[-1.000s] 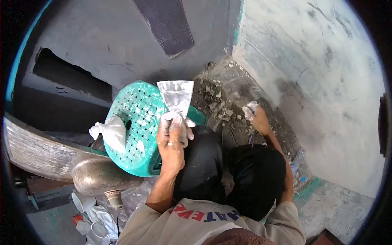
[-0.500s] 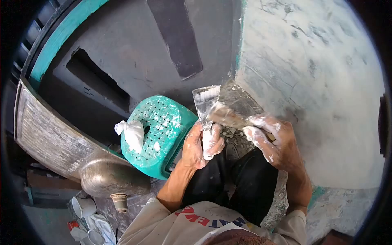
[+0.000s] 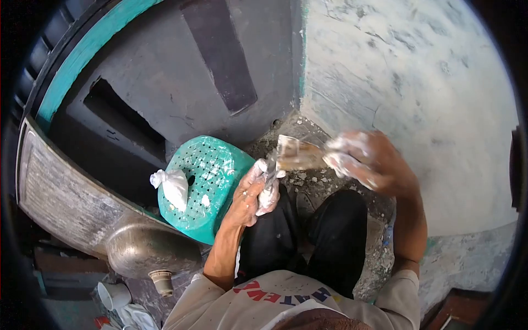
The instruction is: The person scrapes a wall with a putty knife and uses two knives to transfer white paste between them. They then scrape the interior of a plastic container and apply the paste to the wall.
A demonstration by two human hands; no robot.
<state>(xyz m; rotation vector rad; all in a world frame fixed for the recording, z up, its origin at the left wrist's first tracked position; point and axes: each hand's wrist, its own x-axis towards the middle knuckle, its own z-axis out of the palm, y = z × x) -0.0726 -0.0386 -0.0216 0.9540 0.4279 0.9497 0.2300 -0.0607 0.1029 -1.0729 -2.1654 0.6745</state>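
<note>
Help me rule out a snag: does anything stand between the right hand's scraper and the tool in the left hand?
Nothing visible does. The scraper in the right hand reaches up to the tool in the left hand; whether they touch is unclear. The green stool is off to the left.

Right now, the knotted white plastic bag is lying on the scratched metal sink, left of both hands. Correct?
Not on the scratched metal sink. The head view shows the knotted white plastic bag lying on the perforated green plastic stool, left of both the left hand and right hand.
</note>
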